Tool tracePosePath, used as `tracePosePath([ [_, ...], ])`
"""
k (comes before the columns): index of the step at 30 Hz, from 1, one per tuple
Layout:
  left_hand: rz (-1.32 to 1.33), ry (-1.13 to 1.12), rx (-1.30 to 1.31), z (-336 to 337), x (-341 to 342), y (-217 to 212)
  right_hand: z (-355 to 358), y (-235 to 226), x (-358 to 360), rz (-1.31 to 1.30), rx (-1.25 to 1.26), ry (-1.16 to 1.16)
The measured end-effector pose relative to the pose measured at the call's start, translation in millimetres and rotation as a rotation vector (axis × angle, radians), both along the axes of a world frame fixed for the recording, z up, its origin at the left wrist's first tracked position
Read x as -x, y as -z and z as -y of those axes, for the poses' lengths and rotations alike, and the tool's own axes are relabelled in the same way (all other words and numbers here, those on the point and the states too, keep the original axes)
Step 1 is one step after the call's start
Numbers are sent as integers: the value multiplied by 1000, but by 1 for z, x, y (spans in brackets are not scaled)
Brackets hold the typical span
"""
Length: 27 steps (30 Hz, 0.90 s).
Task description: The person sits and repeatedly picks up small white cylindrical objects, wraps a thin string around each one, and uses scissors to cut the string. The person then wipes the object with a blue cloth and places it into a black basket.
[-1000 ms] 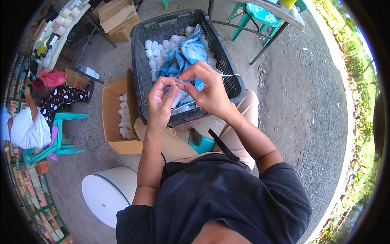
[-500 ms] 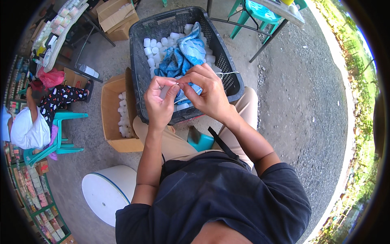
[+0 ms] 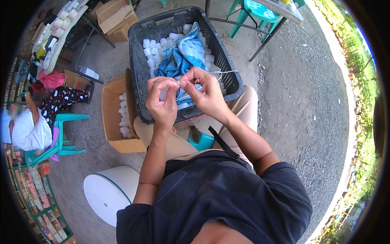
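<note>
Above the near part of the crate, my left hand and my right hand meet at the fingertips, both pinched closed. A short white candle-like cylinder shows partly inside my left hand. A tiny pale piece sits where the two pinches meet, too small to make out. Thin white string runs by my right hand and over the crate's right rim; a strand also shows below the hands. Beneath them, the black plastic crate holds many white cylinders and a crumpled blue cloth.
A cardboard box with more white cylinders stands left of the crate. A white round tub is at lower left. At far left a person sits on a green chair. Tables stand at upper left and right.
My fingertips have shifted slightly, with the right fingers drawn closer together at the pinch. The small piece between the hands shows more plainly. The seated person's head has come into view.
</note>
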State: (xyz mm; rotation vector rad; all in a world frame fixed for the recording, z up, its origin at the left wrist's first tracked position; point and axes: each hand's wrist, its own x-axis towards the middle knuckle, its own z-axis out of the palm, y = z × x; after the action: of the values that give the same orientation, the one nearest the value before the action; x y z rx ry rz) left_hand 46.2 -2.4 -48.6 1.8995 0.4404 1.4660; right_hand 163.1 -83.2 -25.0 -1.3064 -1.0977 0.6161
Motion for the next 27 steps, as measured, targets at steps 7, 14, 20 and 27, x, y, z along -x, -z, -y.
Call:
tracePosePath([
  [7, 51, 202, 352, 4, -1, 7, 2, -9, -2, 286, -63, 37],
  [14, 176, 603, 859, 4, 5, -7, 5, -7, -8, 378, -113, -26],
  [20, 192, 605, 923, 15, 4, -14, 9, -8, -4, 56, 19, -22],
  [27, 269, 596, 876, 15, 1, 4, 4, -10, -4, 402, -115, 6],
])
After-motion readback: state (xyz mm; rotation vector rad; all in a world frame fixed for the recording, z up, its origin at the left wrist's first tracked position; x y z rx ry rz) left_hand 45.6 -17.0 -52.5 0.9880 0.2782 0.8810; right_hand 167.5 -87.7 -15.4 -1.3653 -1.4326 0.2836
